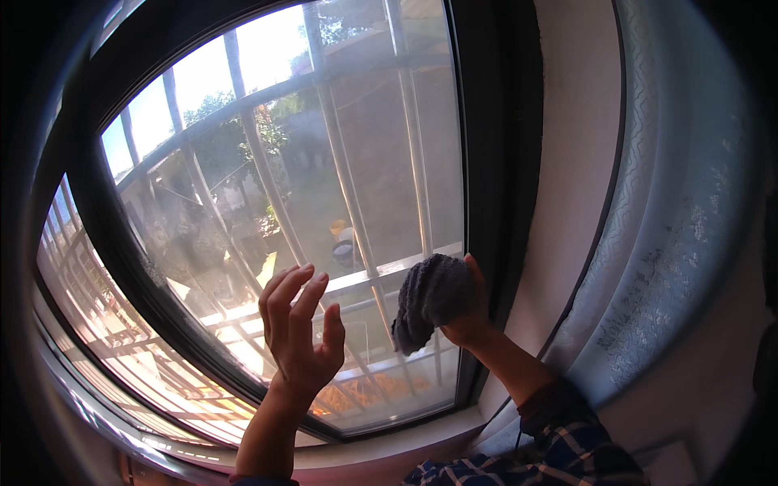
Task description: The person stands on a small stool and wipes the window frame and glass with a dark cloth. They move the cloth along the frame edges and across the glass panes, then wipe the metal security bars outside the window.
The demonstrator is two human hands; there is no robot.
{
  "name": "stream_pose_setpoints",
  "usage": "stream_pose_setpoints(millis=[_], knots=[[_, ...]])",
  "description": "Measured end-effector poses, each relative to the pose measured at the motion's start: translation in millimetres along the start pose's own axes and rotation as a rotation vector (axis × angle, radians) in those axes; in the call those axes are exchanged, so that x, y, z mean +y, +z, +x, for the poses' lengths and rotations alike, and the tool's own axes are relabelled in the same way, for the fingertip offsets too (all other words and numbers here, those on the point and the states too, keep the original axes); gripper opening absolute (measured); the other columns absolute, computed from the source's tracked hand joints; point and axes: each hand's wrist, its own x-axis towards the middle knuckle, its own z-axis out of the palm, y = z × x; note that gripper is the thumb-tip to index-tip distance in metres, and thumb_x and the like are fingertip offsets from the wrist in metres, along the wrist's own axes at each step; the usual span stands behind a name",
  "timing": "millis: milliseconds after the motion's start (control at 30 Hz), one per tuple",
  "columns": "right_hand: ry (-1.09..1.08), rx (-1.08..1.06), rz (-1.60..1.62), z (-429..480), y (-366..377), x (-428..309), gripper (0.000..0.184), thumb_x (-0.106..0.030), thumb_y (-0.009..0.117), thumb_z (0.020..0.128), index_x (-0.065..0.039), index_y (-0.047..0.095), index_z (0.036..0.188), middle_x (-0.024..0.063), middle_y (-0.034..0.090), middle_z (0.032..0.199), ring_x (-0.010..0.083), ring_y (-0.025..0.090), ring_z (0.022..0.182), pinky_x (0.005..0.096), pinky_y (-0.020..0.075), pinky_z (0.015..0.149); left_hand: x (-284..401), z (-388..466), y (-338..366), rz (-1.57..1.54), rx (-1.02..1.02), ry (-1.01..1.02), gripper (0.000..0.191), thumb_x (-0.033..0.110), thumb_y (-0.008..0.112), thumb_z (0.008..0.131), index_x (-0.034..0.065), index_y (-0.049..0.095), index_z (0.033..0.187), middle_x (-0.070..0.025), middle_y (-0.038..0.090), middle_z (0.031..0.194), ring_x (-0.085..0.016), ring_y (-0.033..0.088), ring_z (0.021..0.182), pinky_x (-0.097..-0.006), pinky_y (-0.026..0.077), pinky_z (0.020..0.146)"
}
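Observation:
My right hand [469,325] grips a dark grey cloth [431,301], bunched up at the lower right of a window pane [389,182]. The cloth covers most of the fingers; whether it touches the glass I cannot tell. To its left, my left hand [302,331] is raised before the lower part of the pane, fingers bent and apart, holding nothing. Hazy smears show on the glass. A black window frame [498,182] surrounds the pane.
Metal security bars [340,158] stand outside the glass, with a yard beyond. At the right hangs a pale patterned curtain [656,255] next to the wall [577,152]. A light window sill [401,442] runs below. Another barred window section [115,316] lies at the left.

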Motion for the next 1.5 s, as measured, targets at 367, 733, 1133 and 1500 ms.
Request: stream_pose_setpoints(millis=[367, 733, 1133, 1500], knots=[[-0.309, 0.001, 1.051, 7, -23, -88, 0.044, -0.039, 0.048, 0.115, -0.006, 0.057, 0.143, 0.0105, 0.064, 0.142, 0.0245, 0.064, 0.129, 0.0442, 0.0497, 0.115, 58, 100, 126, -0.019, -0.412, 0.576, 0.038, 0.005, 0.074, 0.089, 0.0061, 0.074, 0.127, -0.0146, 0.065, 0.142, -0.033, 0.049, 0.148, -0.05, 0.03, 0.134], [-0.403, 0.355, 0.298, -3, -51, -89, 0.048, -0.037, 0.055, 0.112, -0.004, 0.054, 0.146, 0.0135, 0.064, 0.144, 0.0272, 0.064, 0.13, 0.0451, 0.05, 0.115, 88, 108, 183, 0.163, -0.323, 0.714, 0.039, 0.037, 0.067, 0.101, 0.0186, 0.065, 0.135, -0.0053, 0.063, 0.147, -0.028, 0.048, 0.151, -0.054, 0.009, 0.138], [-0.585, 0.651, -0.717, -26, -72, -76, 0.054, -0.035, 0.062, 0.108, -0.002, 0.051, 0.15, 0.0167, 0.063, 0.145, 0.03, 0.064, 0.131, 0.0461, 0.0504, 0.116, 87, 109, 180, 0.203, -0.426, 0.786, 0.036, 0.035, 0.068, 0.101, 0.0171, 0.07, 0.132, -0.007, 0.063, 0.15, -0.03, 0.045, 0.153, -0.0508, 0.015, 0.137], [-0.578, 0.618, -0.858, -27, -74, -74, 0.062, -0.034, 0.068, 0.105, 0.0, 0.048, 0.153, 0.0196, 0.062, 0.147, 0.0327, 0.064, 0.132, 0.047, 0.0508, 0.116, 79, 102, 172, 0.117, -0.558, 0.799, 0.011, 0.02, 0.071, 0.095, 0.0215, 0.078, 0.103, -0.0061, 0.069, 0.135, -0.034, 0.051, 0.145, -0.0601, 0.023, 0.134]])
